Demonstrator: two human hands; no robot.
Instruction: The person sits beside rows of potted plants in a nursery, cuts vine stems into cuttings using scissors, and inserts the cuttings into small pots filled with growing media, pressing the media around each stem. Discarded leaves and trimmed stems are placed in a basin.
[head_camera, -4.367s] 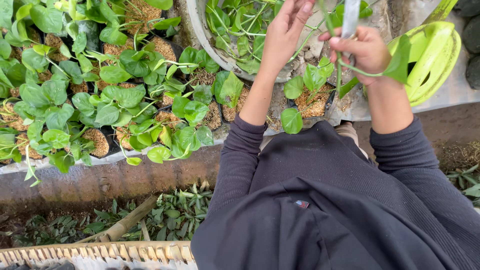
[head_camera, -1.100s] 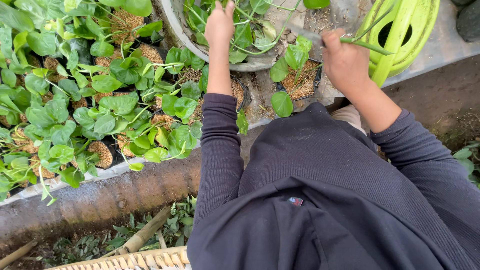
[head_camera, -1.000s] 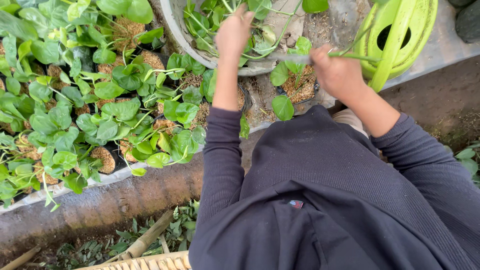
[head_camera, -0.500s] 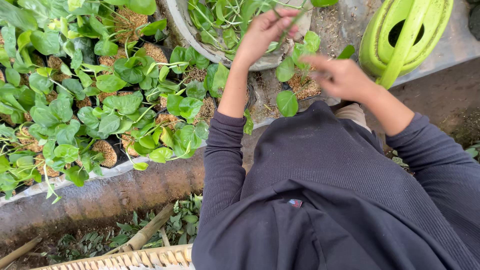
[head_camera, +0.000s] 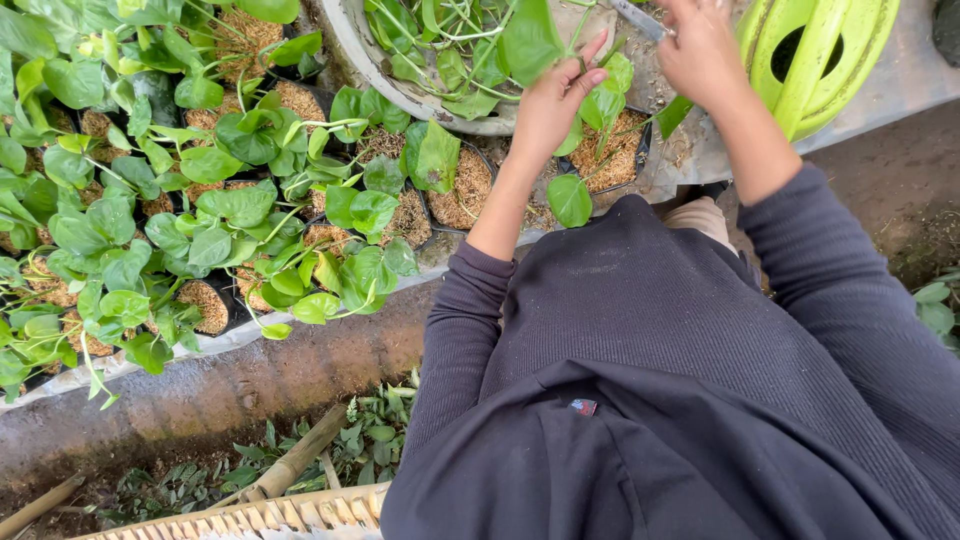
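Cuttings (head_camera: 440, 35), a loose tangle of green leaves and pale stems, lie in a grey basin (head_camera: 375, 70) at about eleven o'clock from the person's chest. The left hand (head_camera: 550, 105) reaches over the basin's near rim, thumb and fingers closed on one leafy stem (head_camera: 528, 40) and lifting it clear of the heap. The right hand (head_camera: 700, 50), at one o'clock, is curled around a slim grey tool (head_camera: 640, 20); whether that is a blade or a pair of snips cannot be told, since most of it is hidden by the hand.

Judging from how things lie, the step in hand is the picking out and trimming of a single stem. The next move seems to call for bringing stem and tool together without snagging the other stems, and for a steady pinch on the left.

Counted: one basin, one tool, one yellow-green watering can (head_camera: 815, 55) at two o'clock. Just under the left wrist stand two small black pots (head_camera: 620, 150) filled with brown husk, each with a young plant. At nine to ten o'clock is a crowded block of potted plants (head_camera: 180, 200), too overlapped to count exactly. At seven o'clock shows the rim of one woven basket (head_camera: 250, 505).
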